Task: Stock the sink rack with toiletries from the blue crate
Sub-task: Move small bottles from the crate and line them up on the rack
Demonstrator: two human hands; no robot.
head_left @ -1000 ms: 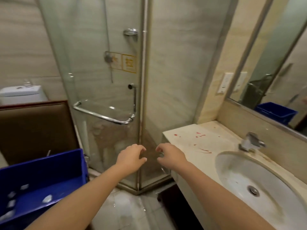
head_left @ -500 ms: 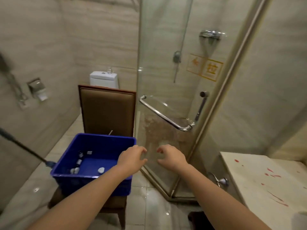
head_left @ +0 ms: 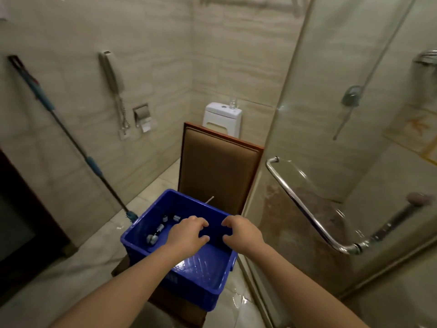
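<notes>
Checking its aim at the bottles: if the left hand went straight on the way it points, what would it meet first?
Likely the far wall of the blue crate, or the chair backrest behind if the left hand is above the rim; depth is unclear. The small bottles lie to its left.

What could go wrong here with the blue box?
The floor looks wet by the shower glass, so a step could slip. The blue crate sits on a chair, and a hard push from the left hand or right hand might tip it. The small bottles are bunched toward its far corner, easy to fumble.
</notes>
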